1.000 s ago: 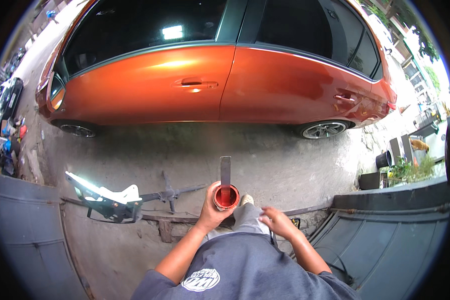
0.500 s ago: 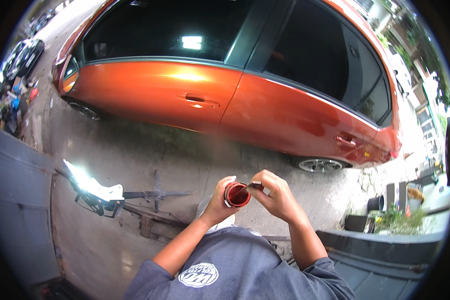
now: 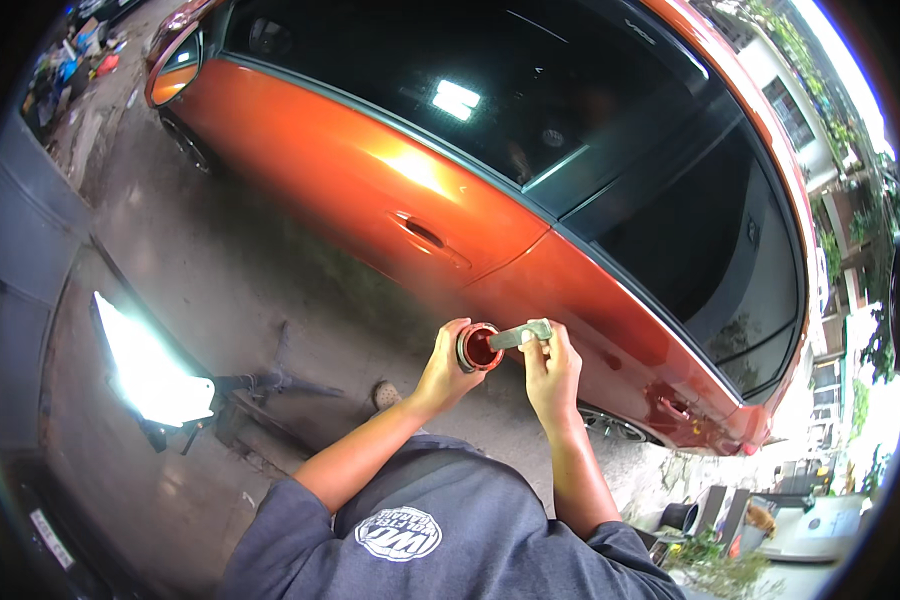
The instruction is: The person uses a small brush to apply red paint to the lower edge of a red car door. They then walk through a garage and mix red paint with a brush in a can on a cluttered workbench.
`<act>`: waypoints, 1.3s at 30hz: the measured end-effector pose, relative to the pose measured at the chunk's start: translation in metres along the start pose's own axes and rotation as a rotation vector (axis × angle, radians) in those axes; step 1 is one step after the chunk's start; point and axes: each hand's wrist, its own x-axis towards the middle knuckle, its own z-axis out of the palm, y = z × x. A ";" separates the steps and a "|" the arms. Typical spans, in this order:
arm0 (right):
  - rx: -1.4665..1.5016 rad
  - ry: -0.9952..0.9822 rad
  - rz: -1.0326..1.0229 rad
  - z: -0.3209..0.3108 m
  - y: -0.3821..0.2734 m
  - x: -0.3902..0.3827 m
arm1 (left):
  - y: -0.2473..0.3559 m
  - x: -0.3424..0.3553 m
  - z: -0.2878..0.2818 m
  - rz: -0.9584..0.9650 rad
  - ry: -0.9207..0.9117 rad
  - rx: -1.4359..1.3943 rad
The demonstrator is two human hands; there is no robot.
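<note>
2 hands (image 3: 447, 370) (image 3: 554, 370) hold container (image 3: 464, 350) and stick (image 3: 517, 335).

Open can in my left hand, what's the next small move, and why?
Perhaps stir with the flat stick: your right hand holds one end, the other is at the red mouth of the can, which your left hand holds.
</note>
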 end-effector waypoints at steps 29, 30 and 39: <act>0.212 -0.185 -0.016 -0.017 0.116 0.187 | -0.053 0.110 0.047 -0.297 0.044 -0.232; 0.218 -0.182 -0.021 -0.017 0.118 0.187 | -0.055 0.109 0.047 -0.303 0.032 -0.225; 0.183 -0.099 -0.035 -0.016 0.110 0.182 | -0.054 0.110 0.039 -0.423 -0.013 -0.263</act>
